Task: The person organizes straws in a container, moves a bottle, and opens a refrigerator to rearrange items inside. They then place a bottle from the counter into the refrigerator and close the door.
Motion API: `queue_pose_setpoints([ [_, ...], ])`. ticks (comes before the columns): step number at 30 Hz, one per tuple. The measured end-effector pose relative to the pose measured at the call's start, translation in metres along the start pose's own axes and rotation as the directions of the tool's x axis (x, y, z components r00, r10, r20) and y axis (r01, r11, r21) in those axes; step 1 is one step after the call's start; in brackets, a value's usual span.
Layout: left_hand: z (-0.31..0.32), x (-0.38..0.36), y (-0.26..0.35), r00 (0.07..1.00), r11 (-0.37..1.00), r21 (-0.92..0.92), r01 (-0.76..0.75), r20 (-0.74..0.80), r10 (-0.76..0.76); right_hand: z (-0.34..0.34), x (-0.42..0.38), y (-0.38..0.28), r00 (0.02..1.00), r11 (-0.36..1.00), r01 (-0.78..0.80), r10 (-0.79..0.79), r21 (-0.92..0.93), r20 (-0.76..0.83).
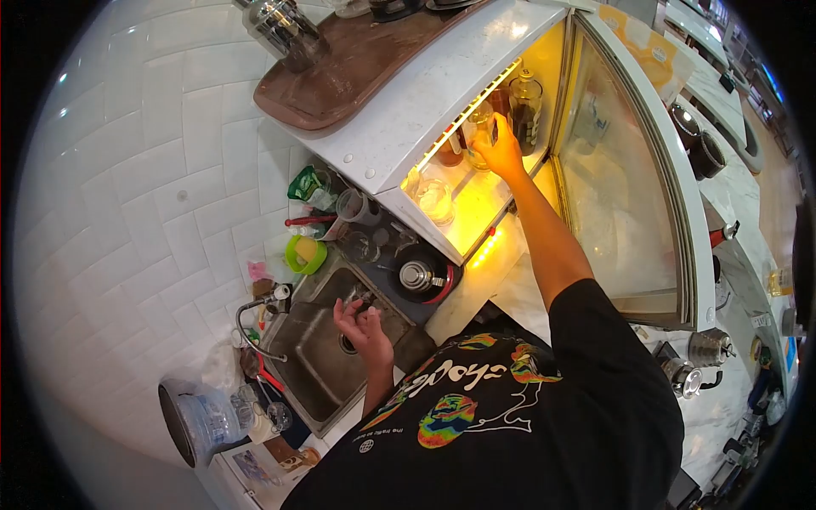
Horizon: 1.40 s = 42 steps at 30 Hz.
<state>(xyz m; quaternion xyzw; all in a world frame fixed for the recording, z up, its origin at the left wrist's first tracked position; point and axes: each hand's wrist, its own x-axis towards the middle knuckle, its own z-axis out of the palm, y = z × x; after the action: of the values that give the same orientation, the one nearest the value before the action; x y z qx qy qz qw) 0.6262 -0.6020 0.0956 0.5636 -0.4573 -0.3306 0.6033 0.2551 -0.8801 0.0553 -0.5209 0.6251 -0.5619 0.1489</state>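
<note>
My right hand (501, 153) reaches inside a lit display fridge (408, 200), its fingers closed around a clear glass bottle (480, 127). A dark bottle (526, 106) stands just behind that bottle, and reddish-brown containers are partly hidden beside it. Nearer the fridge's front corner sits a clear glass jar (435, 201). The fridge's glass door (625, 187) is swung wide to the right of my arm. My left hand (367, 336) hovers over the metal sink (297, 327), holding nothing, with loosely bent fingers held apart.
A brown tray (340, 76) and a metal shaker (285, 32) rest on top of the fridge. Beside the sink are a tap (246, 327), a green container (304, 253) and a steel pot (416, 276). Steel pitchers (682, 376) stand on the right counter.
</note>
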Motion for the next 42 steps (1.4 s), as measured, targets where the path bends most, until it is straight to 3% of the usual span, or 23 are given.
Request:
queue_pose_setpoints([
  [7, 0.012, -0.004, 0.004, 0.997, 0.998, -0.008, 0.057, 0.051, -0.057, 0.000, -0.042, -0.023, 0.988, 0.984, -0.023, -0.004, 0.177, 0.153],
  [12, 0.010, -0.002, 0.002, 0.998, 1.000, 0.001, 0.031, 0.054, -0.032, 0.029, -0.044, -0.029, 0.973, 0.988, -0.069, 0.036, 0.139, 0.226],
  [15, 0.006, -0.003, 0.000, 0.999, 1.000, 0.022, 0.020, 0.031, -0.021, 0.045, -0.041, -0.040, 0.980, 0.993, -0.055, 0.033, 0.108, 0.196],
  [16, 0.004, -0.003, -0.003, 1.000, 0.999, 0.038, 0.005, 0.022, -0.006, 0.050, -0.040, -0.044, 0.967, 0.993, -0.114, 0.101, 0.040, 0.232],
  [19, 0.002, -0.003, -0.005, 1.000, 0.999, 0.041, 0.006, -0.014, -0.006, 0.063, -0.039, -0.057, 0.988, 1.000, -0.026, 0.029, -0.017, 0.152],
  [20, 0.002, -0.003, -0.005, 1.000, 0.999, 0.035, 0.015, -0.026, -0.014, 0.067, -0.038, -0.062, 0.980, 0.993, -0.091, 0.102, -0.074, 0.173],
  [23, -0.001, -0.002, -0.008, 0.999, 0.999, 0.023, 0.027, -0.047, -0.026, 0.081, -0.037, -0.075, 0.970, 0.979, -0.200, 0.204, -0.037, 0.131],
  [26, -0.005, -0.002, -0.013, 0.999, 1.000, 0.019, 0.018, -0.044, -0.017, 0.110, -0.034, -0.060, 0.975, 0.975, -0.208, 0.213, -0.076, 0.069],
  [30, -0.006, 0.000, -0.009, 0.998, 0.998, 0.005, 0.059, -0.025, -0.059, 0.139, -0.028, -0.025, 0.997, 0.997, -0.075, 0.075, -0.022, 0.015],
  [34, 0.000, 0.001, -0.006, 0.998, 0.998, 0.013, 0.059, -0.005, -0.059, 0.154, -0.021, -0.001, 0.992, 0.996, -0.065, 0.070, -0.054, 0.106],
  [40, 0.003, 0.000, -0.009, 1.000, 0.997, 0.075, 0.023, 0.011, -0.024, 0.155, -0.021, -0.010, 0.993, 0.989, -0.094, 0.086, 0.116, 0.075],
  [42, 0.002, -0.001, -0.009, 1.000, 0.996, 0.081, 0.028, 0.006, -0.029, 0.158, -0.019, -0.013, 0.991, 0.989, -0.111, 0.104, 0.099, 0.079],
])
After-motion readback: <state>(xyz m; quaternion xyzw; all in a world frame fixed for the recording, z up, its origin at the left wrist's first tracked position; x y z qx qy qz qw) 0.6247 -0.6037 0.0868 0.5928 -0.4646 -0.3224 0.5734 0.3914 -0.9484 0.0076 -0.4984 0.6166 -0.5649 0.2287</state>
